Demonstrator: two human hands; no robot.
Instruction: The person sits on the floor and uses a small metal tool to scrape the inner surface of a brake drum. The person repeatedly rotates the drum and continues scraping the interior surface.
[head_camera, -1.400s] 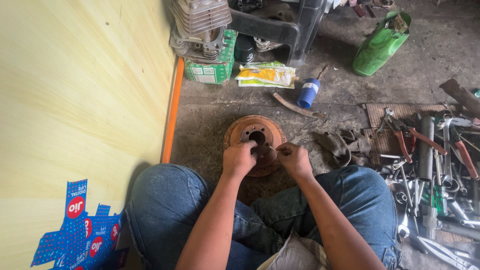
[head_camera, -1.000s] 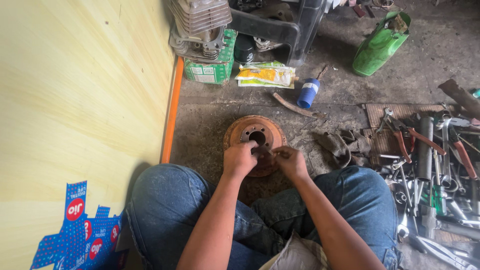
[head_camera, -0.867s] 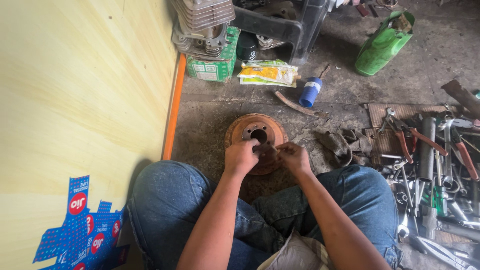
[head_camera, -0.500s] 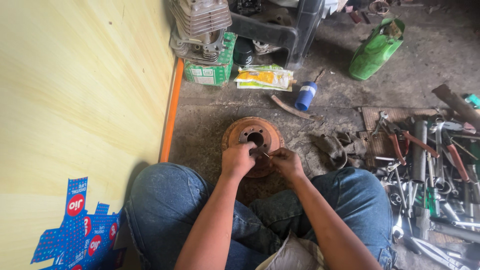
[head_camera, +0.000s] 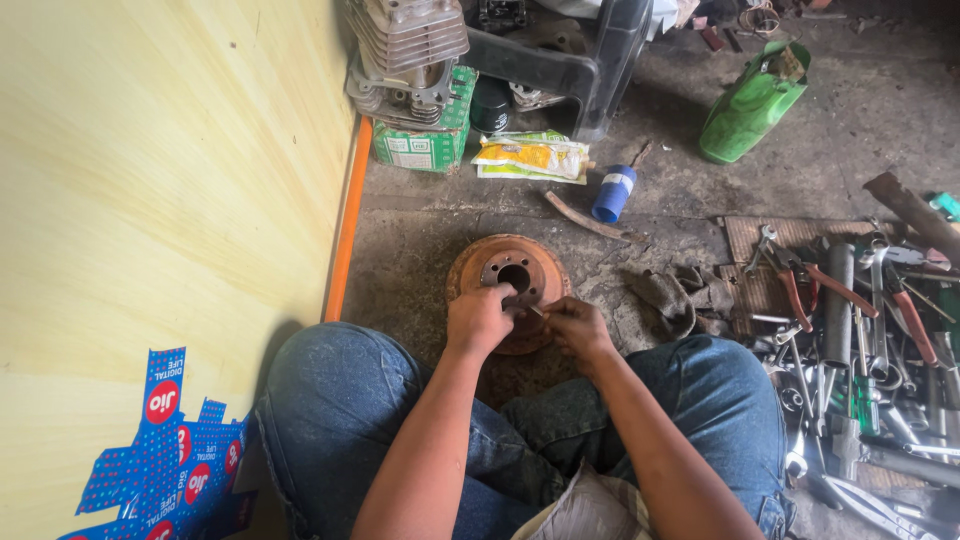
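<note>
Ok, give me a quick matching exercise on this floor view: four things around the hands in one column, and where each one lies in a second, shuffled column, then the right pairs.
Things:
1. rusty brake drum
2. green jug
3. blue can
4. pile of hand tools

Places:
A. lying on its side near the top, right of the dark chair leg
B. on the floor under both hands
C. spread along the right edge, beside the right knee
D. next to the yellow packet, above the drum

Pairs: 1-B, 2-A, 3-D, 4-C.
</note>
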